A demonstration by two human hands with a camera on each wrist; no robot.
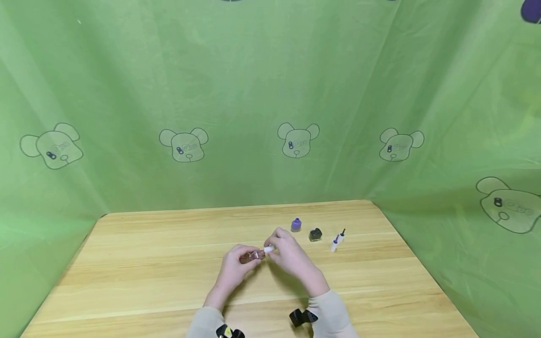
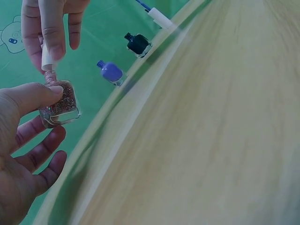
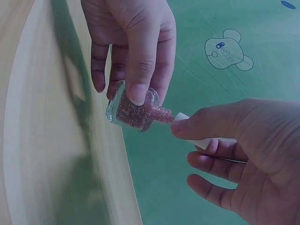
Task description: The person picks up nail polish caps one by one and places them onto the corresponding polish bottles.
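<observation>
Between thumb and fingers, my left hand (image 1: 235, 266) holds a clear nail polish bottle (image 3: 133, 110) with pink glitter, tilted on its side above the table. Its threaded neck (image 3: 162, 115) shows. My right hand (image 1: 289, 253) pinches the white cap (image 2: 47, 58) right at the mouth of that neck; whether the cap is still seated cannot be told. The brush is hidden. In the head view, the purple polish bottle (image 1: 296, 225) and black polish bottle (image 1: 315, 234) stand uncapped beyond my right hand.
Two white caps stand on the right with brushes pointing up, a nearer cap (image 1: 334, 246) and a farther cap (image 1: 341, 238). The wooden table (image 1: 148, 272) ends at a green curtain (image 1: 236, 94) at the back and sides.
</observation>
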